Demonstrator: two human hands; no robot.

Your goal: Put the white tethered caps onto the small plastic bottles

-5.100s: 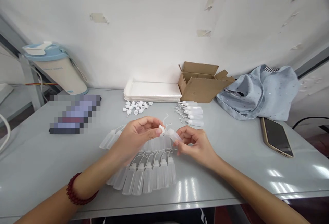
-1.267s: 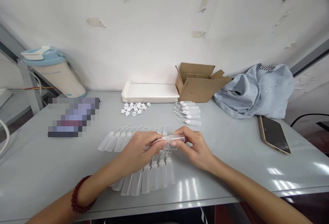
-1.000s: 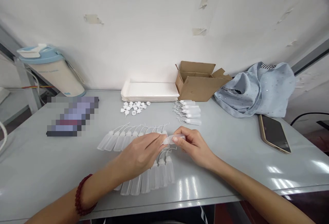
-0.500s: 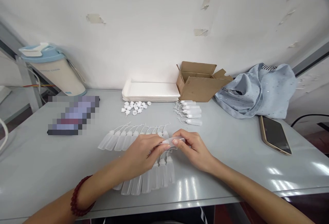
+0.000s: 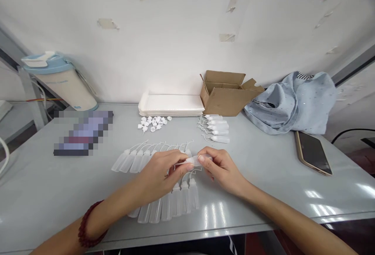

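Between my two hands is a small translucent plastic squeeze bottle (image 5: 197, 161), held sideways above the table. My left hand (image 5: 164, 169) pinches its white cap end with thumb and fingers. On the bottle's body, my right hand (image 5: 221, 167) is closed with thumb and fingertips. Behind my left hand lies a row of similar bottles (image 5: 129, 161) with thin white tethers, partly covered by the hand. A nearer row of bottles (image 5: 175, 204) lies below my wrists. Farther off are several small white caps (image 5: 154, 122) in a loose pile and a stack of capped bottles (image 5: 218, 127).
A stack of white flat packs (image 5: 172, 105) and an open cardboard box (image 5: 224, 100) stand against the wall. On the right are a blue cloth bag (image 5: 293, 102) and a phone (image 5: 314, 153). At left stand a tumbler (image 5: 63, 83) and a blurred-out flat item (image 5: 84, 132).
Both hands stay in nearly the same place. The fingers have shifted slightly on the bottle, and more of the white cap shows between them. The view has moved a little.
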